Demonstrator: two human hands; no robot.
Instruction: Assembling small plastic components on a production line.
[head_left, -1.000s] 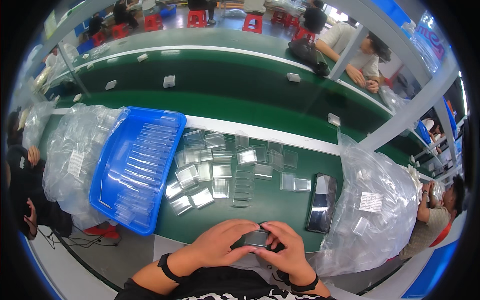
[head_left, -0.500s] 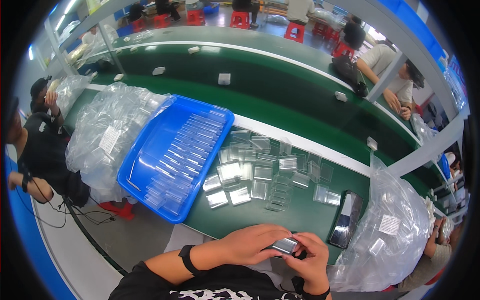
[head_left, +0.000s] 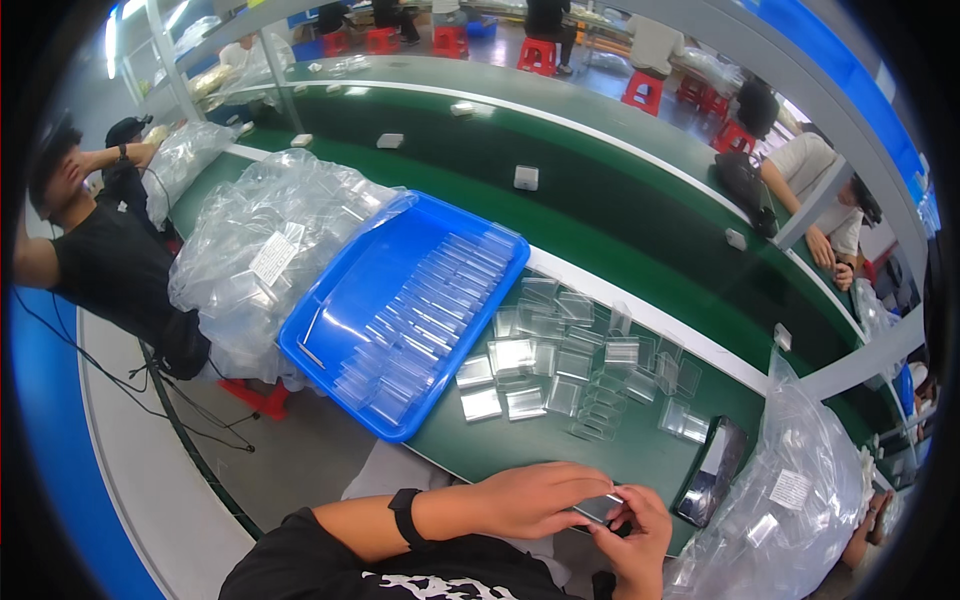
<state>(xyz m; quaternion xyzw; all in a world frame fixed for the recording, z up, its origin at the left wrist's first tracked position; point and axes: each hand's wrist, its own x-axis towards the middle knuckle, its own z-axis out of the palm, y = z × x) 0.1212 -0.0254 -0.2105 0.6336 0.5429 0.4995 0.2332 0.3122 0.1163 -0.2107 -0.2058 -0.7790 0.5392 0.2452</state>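
Observation:
Near the front edge of the green table, my left hand [head_left: 540, 499] and my right hand [head_left: 640, 535] come together around a small clear plastic piece [head_left: 601, 507]. Both hands are closed on it with fingertips and thumbs, and they cover much of it. Beyond them lie many loose clear plastic pieces [head_left: 570, 365], flat, tilted or overlapping. Left of these, a blue tray [head_left: 345, 290] holds rows of similar clear pieces [head_left: 430, 310]. A thin, bent metal rod [head_left: 312, 334] rests inside the tray's left side.
A black phone [head_left: 713, 470] lies right of the loose pieces. Large clear plastic bags stand left [head_left: 260, 240] and right [head_left: 790, 490]. Past a white rail, small white blocks [head_left: 526, 178] sit on the green belt [head_left: 610, 220]. One person [head_left: 110, 260] sits at left, another [head_left: 815, 185] across the belt.
The whole view has swung, so the tray, pieces and phone appear farther right. My hands still grip the piece, which looks more covered by fingers. The person at left has raised an arm.

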